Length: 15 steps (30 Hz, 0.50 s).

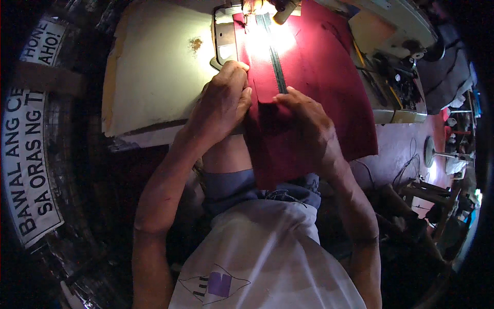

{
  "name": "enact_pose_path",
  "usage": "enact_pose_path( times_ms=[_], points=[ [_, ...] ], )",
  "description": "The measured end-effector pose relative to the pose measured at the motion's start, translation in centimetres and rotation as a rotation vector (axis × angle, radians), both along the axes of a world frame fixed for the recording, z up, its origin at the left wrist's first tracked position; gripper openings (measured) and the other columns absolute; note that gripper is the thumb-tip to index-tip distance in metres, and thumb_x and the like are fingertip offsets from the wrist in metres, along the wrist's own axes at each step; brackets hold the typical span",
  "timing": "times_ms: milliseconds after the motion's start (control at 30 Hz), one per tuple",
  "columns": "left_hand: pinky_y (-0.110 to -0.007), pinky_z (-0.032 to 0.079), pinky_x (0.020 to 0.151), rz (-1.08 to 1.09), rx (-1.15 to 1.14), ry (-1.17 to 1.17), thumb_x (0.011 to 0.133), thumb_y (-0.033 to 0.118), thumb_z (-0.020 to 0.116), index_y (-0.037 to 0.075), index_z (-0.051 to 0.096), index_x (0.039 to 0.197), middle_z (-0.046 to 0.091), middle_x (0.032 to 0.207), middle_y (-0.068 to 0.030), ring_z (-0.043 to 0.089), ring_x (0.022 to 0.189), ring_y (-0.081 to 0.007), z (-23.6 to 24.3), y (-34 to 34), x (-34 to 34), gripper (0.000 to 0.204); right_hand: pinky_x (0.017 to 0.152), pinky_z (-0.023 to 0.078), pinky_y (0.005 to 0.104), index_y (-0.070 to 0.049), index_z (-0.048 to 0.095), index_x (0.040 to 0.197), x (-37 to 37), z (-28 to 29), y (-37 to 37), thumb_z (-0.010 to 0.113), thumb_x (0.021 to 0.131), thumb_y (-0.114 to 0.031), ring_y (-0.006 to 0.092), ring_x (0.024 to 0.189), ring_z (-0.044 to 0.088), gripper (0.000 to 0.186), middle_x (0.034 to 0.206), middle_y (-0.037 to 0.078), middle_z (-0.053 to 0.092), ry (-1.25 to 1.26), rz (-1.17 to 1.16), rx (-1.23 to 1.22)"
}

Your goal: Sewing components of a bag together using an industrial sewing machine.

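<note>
A dark red piece of fabric (332,92) lies over the sewing table and hangs off its front edge toward my lap. A black zipper (277,67) runs down it from under the brightly lit head of a sewing machine (253,7). My left hand (225,95) is closed on the fabric's left edge, fingertips pinching it, beside the machine's metal plate (225,38). At the zipper's near end, my right hand (309,116) is closed, thumb and finger pinching the zipper and the cloth there. Glare washes out the needle area.
The pale tabletop (159,77) stretches left of the fabric, its edges worn. To the right, a tray (396,87) holds dark tools and a yellow pencil-like stick. A lettered sign (31,170) hangs at the far left. A stand fan (429,152) stands on the right.
</note>
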<state>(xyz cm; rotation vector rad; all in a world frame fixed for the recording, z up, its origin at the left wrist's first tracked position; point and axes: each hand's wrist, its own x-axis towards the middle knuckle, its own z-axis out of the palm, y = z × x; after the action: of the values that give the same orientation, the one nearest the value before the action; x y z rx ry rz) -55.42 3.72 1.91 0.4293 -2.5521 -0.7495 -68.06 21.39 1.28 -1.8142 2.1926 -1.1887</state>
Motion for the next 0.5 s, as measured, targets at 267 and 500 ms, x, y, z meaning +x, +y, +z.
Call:
enact_pose_path(
  times_ms=[267,500],
  points=[
    [-0.042,0.05,0.086,-0.017,-0.019,-0.013,0.085,0.002,0.064,-0.003,0.056,0.108,0.058,0.099,-0.016,0.062,0.092,-0.0338,0.05,0.0,-0.13,0.025,0.109,0.039,0.049,-0.004,0.054,0.128,0.86,-0.45,0.61,0.058,0.085,-0.007,0.0357,0.127,0.054,0.043,0.124,0.014,0.063,0.195,0.079,0.025],
    [-0.041,0.052,0.087,0.035,-0.04,0.046,0.083,0.0,0.066,-0.003,0.057,0.092,0.06,0.105,-0.0162,0.064,0.097,-0.0337,-0.38,0.92,-0.62,0.013,0.112,0.035,0.0513,-0.003,0.054,0.13,0.72,0.11,1.2,0.069,0.08,-0.02,0.0371,0.132,0.048,0.055,0.133,0.015,0.058,0.251,0.137,0.116]
  ],
)
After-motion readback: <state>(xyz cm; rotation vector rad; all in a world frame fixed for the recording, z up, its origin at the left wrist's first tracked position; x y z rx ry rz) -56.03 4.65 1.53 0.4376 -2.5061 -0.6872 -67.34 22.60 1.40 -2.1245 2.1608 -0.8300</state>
